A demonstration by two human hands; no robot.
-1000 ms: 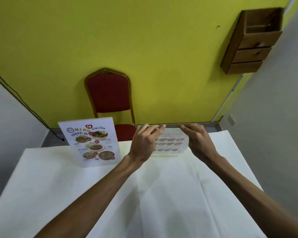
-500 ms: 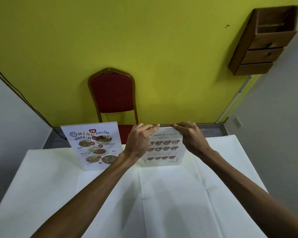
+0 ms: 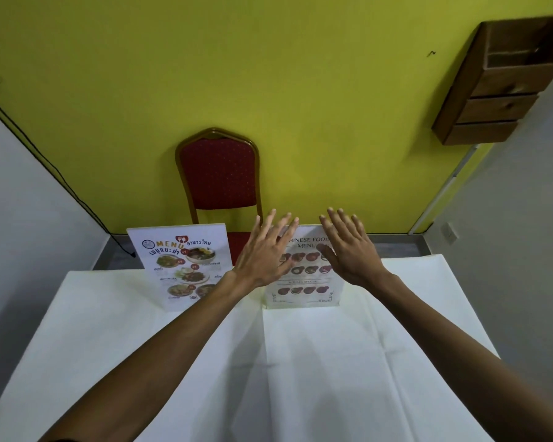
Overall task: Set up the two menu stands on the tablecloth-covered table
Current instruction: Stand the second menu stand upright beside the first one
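At the far edge of the table (image 3: 109,362), on the white tablecloth (image 3: 300,362): Chinese food menu stand (image 3: 304,290) upright, face toward camera, base flat on the cloth, just right of the centre crease. Thai menu stand (image 3: 181,266) upright just to its left, leaning back slightly, a small gap between the two. Both near the back edge, in front of the red chair (image 3: 219,173).

Left hand (image 3: 264,255) and right hand (image 3: 351,253) in front of the Chinese stand's upper half, fingers spread wide and straight, palms away from camera, holding nothing. Cannot tell whether any fingertip touches the sheet's top edge; looks like clear of it.

Step in hand, as judged: release and check of the second stand. To do well:
- Draw both hands straight back and up, not sideways, so no finger clips the top edge; light stand, likely to tip easily.
- Keep forearms off the cloth; a tug on the fabric could shift or topple either stand.
- Check base sits flat, not on the fold ridge.
- If squaring up, nudge at the base, not the top.

Behind: yellow wall (image 3: 268,74), wooden box shelf (image 3: 498,90) upper right, black cable (image 3: 45,154) down the left wall.
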